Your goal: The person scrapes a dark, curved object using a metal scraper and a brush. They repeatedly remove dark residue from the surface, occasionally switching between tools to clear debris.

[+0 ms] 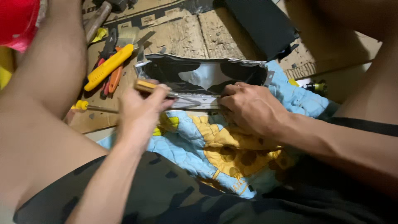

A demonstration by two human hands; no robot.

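My left hand (139,110) is closed around a tool with a yellowish-brown handle (145,86); its thin metal shaft (188,98) lies along the near edge of a black box-shaped part with a shiny metal rim (203,76). My right hand (248,105) presses its curled fingers on that same near edge, right beside the shaft's tip. The part rests on a blue and yellow quilted cloth (207,145) spread over my lap.
Left of the part lie a yellow utility knife (108,66), orange-handled pliers (115,79), a paintbrush (127,36), a hammer handle (97,20) and a yellow-handled screwdriver (83,105) on flattened cardboard (186,33). A black panel (261,23) lies at the back. My bare knees flank the work.
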